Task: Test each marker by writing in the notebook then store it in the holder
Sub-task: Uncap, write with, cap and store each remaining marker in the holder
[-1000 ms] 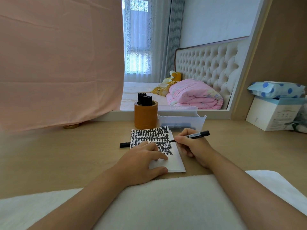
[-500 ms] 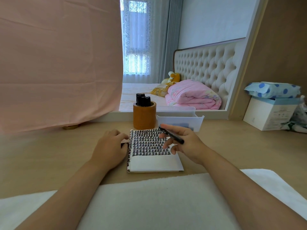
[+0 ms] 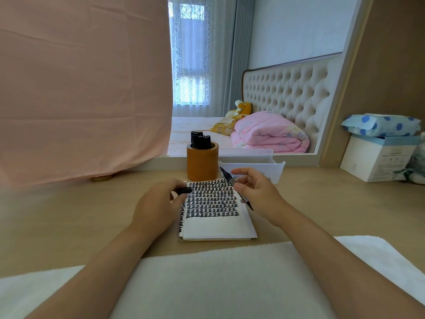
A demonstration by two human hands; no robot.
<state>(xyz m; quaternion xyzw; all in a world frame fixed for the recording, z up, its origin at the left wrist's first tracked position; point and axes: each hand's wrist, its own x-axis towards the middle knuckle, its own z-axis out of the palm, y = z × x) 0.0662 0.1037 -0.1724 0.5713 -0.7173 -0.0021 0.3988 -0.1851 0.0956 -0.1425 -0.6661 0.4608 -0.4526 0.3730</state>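
Hands apart over the notebook: left hand pinches the cap, right hand pinches the marker. Capping well likely means lining both up squarely before pressing home, holder just behind.

The left hand partly covers the cap; the holder hides stored markers' lower halves.

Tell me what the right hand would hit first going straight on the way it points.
Probably the holder: the right hand, gripping a marker, points forward-left over the notebook toward it, though depth is unclear.
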